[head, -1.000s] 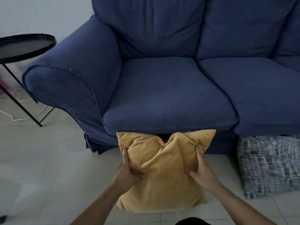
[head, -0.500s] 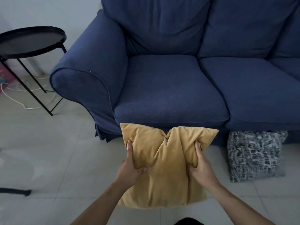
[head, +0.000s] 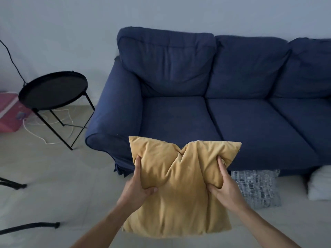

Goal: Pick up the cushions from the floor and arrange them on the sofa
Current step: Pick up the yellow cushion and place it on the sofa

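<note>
The yellow cushion (head: 179, 185) hangs in front of me, clear of the floor and just short of the blue sofa (head: 179, 120). My left grip (head: 138, 187) and right grip (head: 223, 188) are both clamped on its sides, bunching the fabric. Its long axis runs away from me, top edge toward the seat. I'm mid-carry; next I should reach forward and stand it against the backrest. The patterned cushion (head: 256, 188) still lies on the floor.

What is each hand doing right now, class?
Left hand: closed, gripping the yellow cushion on its left side.
Right hand: closed, gripping the same cushion on its right side.
</note>
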A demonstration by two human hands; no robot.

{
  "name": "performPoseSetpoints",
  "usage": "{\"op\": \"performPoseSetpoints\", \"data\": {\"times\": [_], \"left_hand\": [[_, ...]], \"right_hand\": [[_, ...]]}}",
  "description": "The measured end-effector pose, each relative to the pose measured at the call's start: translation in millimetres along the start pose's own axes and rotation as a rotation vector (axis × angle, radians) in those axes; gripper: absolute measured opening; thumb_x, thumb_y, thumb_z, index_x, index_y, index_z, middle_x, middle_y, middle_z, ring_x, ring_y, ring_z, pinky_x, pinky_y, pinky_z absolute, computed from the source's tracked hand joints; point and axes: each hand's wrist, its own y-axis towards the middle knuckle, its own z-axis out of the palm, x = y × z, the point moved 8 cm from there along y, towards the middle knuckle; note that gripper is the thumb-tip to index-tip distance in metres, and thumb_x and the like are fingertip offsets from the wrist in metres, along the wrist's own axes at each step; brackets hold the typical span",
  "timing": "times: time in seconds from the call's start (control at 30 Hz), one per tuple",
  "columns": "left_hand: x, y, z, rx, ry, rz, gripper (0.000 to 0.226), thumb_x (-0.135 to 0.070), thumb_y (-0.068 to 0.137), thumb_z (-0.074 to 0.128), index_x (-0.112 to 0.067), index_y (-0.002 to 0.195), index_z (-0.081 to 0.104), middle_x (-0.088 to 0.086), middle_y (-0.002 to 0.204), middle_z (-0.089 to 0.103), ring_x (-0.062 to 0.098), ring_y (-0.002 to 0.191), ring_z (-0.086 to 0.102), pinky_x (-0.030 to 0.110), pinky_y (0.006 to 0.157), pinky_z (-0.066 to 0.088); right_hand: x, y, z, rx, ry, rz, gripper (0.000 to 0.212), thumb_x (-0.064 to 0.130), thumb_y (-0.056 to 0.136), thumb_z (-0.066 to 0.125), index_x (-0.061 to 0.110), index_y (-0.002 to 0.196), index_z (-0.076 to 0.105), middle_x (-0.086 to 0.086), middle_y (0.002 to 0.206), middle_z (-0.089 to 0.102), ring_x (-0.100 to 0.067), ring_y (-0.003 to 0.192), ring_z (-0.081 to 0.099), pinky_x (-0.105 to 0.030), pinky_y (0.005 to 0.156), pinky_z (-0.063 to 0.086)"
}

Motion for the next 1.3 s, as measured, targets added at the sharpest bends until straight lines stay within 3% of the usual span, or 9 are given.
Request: {"op": "performPoseSetpoints", "data": {"times": [0.1, 0.3, 0.47, 0.63, 0.73, 0.9, 1.03, 1.13, 1.3], "left_hand": [[-43, 24, -24, -0.030, 0.016, 0.026, 0.144, -0.036, 0.077, 0.094, -0.053, 0.161, -0.021, 0.001, 0.163, 0.047, 0.030, 0.141, 0.052, 0.034, 0.106, 0.042], [-120, 95, -53, -0.060, 0.018, 0.025, 0.144, -0.038, 0.076, 0.095, -0.051, 0.163, -0.020, 0.004, 0.161, 0.047, 0.033, 0.144, 0.048, 0.038, 0.109, 0.043], [-172, 163, -70, -0.082, 0.002, 0.039, 0.143, -0.038, 0.078, 0.094, -0.051, 0.163, -0.019, 0.005, 0.159, 0.048, 0.031, 0.141, 0.050, 0.036, 0.103, 0.045], [-213, 245, -92, -0.124, 0.003, 0.063, 0.141, -0.038, 0.078, 0.094, -0.050, 0.164, -0.018, 0.007, 0.160, 0.046, 0.033, 0.142, 0.050, 0.038, 0.105, 0.046], [-226, 303, -108, -0.143, 0.013, 0.073, 0.140, -0.036, 0.078, 0.094, -0.048, 0.165, -0.015, 0.007, 0.162, 0.046, 0.033, 0.144, 0.050, 0.039, 0.108, 0.046], [-234, 413, -137, -0.159, 0.030, 0.068, 0.138, -0.034, 0.079, 0.094, -0.047, 0.166, -0.013, 0.007, 0.162, 0.045, 0.034, 0.144, 0.050, 0.041, 0.109, 0.045], [-231, 496, -157, -0.173, 0.034, 0.056, 0.134, -0.030, 0.081, 0.092, -0.051, 0.165, -0.010, 0.007, 0.154, 0.053, 0.030, 0.134, 0.056, 0.036, 0.100, 0.048], [-227, 546, -167, -0.207, 0.050, 0.038, 0.127, -0.026, 0.086, 0.089, -0.049, 0.166, -0.007, 0.009, 0.151, 0.056, 0.032, 0.132, 0.058, 0.039, 0.104, 0.049], [-212, 598, -172, -0.237, 0.079, 0.023, 0.118, -0.024, 0.088, 0.087, -0.044, 0.168, 0.001, 0.008, 0.140, 0.060, 0.022, 0.110, 0.057, 0.037, 0.098, 0.047]], "right_hand": [[33, 30, -33, -0.003, 0.054, -0.035, 0.120, 0.025, 0.092, 0.086, 0.057, 0.167, -0.001, 0.009, 0.177, 0.031, -0.023, 0.158, 0.042, -0.040, 0.125, 0.039], [72, 117, -86, 0.010, 0.118, -0.077, 0.120, 0.019, 0.093, 0.085, 0.053, 0.169, -0.001, 0.024, 0.168, 0.024, -0.019, 0.161, 0.037, -0.039, 0.130, 0.035], [94, 204, -121, 0.036, 0.108, -0.087, 0.121, 0.021, 0.093, 0.085, 0.055, 0.169, -0.002, 0.007, 0.176, 0.034, -0.020, 0.152, 0.049, -0.041, 0.125, 0.043], [126, 298, -141, 0.031, 0.097, -0.132, 0.119, 0.022, 0.095, 0.083, 0.055, 0.169, -0.003, 0.006, 0.177, 0.033, -0.021, 0.152, 0.050, -0.036, 0.122, 0.044], [143, 359, -142, 0.017, 0.089, -0.143, 0.119, 0.021, 0.094, 0.083, 0.055, 0.169, -0.003, 0.006, 0.179, 0.029, -0.021, 0.154, 0.048, -0.042, 0.125, 0.044], [162, 468, -122, 0.001, 0.092, -0.118, 0.116, 0.016, 0.096, 0.080, 0.053, 0.170, -0.002, 0.001, 0.168, 0.046, -0.021, 0.143, 0.055, -0.037, 0.118, 0.047], [169, 548, -99, 0.006, 0.082, -0.104, 0.114, 0.012, 0.098, 0.077, 0.049, 0.171, -0.003, 0.003, 0.174, 0.038, -0.019, 0.148, 0.051, -0.033, 0.118, 0.044], [173, 599, -87, 0.006, 0.061, -0.111, 0.113, 0.011, 0.099, 0.076, 0.045, 0.172, -0.003, 0.003, 0.175, 0.034, -0.018, 0.150, 0.048, -0.028, 0.117, 0.041], [163, 650, -75, -0.019, 0.010, -0.090, 0.112, 0.019, 0.099, 0.078, 0.042, 0.172, -0.004, 0.000, 0.173, 0.038, -0.023, 0.154, 0.044, -0.045, 0.128, 0.039]]}}
